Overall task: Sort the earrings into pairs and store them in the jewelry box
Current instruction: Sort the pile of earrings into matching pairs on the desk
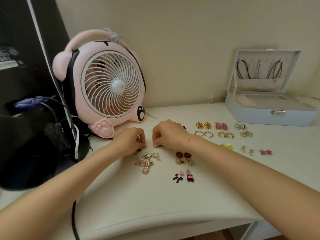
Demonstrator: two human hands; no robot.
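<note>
left hand (133,139): grip curled beside earring pile (147,161), hold unclear | right hand (168,134): grip curled, hold unclear | jewelry box (256,116): lid up

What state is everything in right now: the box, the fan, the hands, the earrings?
jewelry box, lid open and standing upright.
fan, blades look still.
left hand, fingers curled, grip unclear.
right hand, fingers curled, grip unclear.
earring heap, jumbled, unsorted.
paired earrings, laid out in twos, not yet boxed.
</note>
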